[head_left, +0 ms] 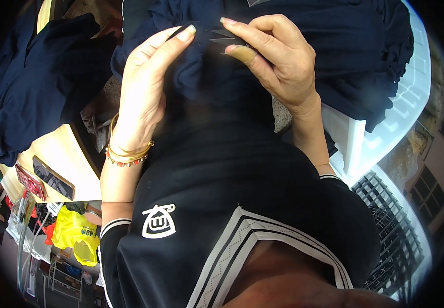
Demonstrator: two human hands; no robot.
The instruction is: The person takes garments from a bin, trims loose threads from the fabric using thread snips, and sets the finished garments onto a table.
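At upper centre, left hand pinches dark fabric between thumb and forefinger. Right hand grips thread snips, blades parted, near left fingertips.

Lit brightly over a pale wood tabletop at left — set above a light-coloured metal rack at lower left; bordered at right by slatted white plastic furniture and black latticework — closed off beyond by a pinkish-grey surface bearing a dark, window-like paned panel
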